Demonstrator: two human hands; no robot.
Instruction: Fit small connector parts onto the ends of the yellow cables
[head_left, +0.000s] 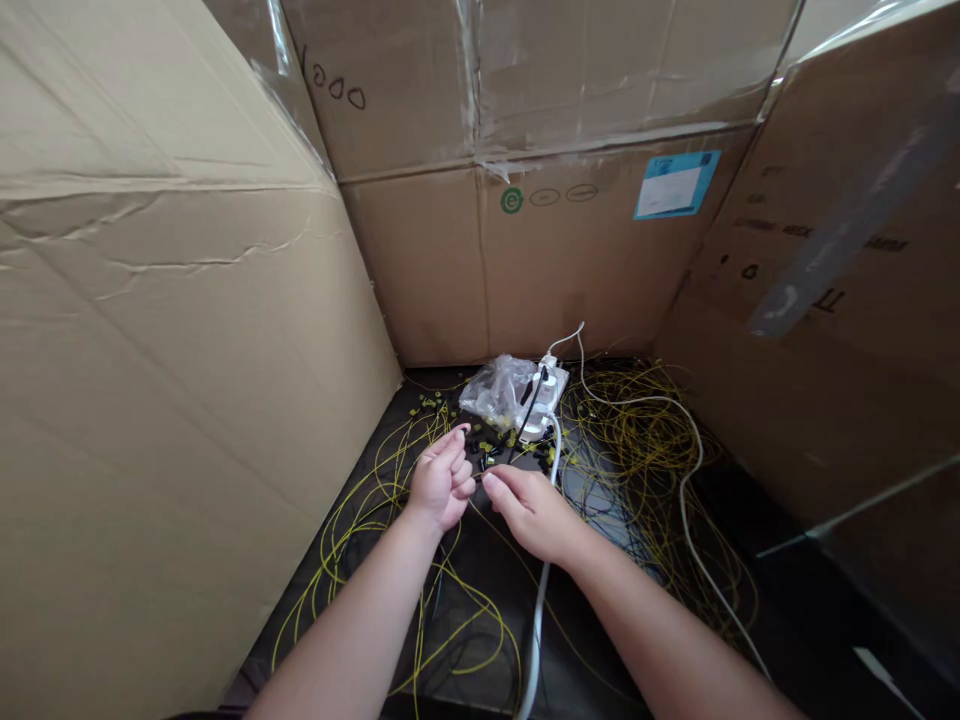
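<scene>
Left hand (441,483): fingers curled inward, tips nearly meeting those of the right hand; whether they pinch anything cannot be told. Right hand (534,510): fingers drawn together in a pinch at a thin yellow cable (390,500), the grasp itself too small to confirm. Loops of that cable spread over the dark table (600,640) on both sides of the fingers. Just beyond the fingertips lie small black and yellow connector pieces (495,450), a clear plastic bag (499,390) and a white power strip (547,395). A white cord (536,620) passes beneath the right wrist. Cardboard boxes (172,400) enclose the area.
</scene>
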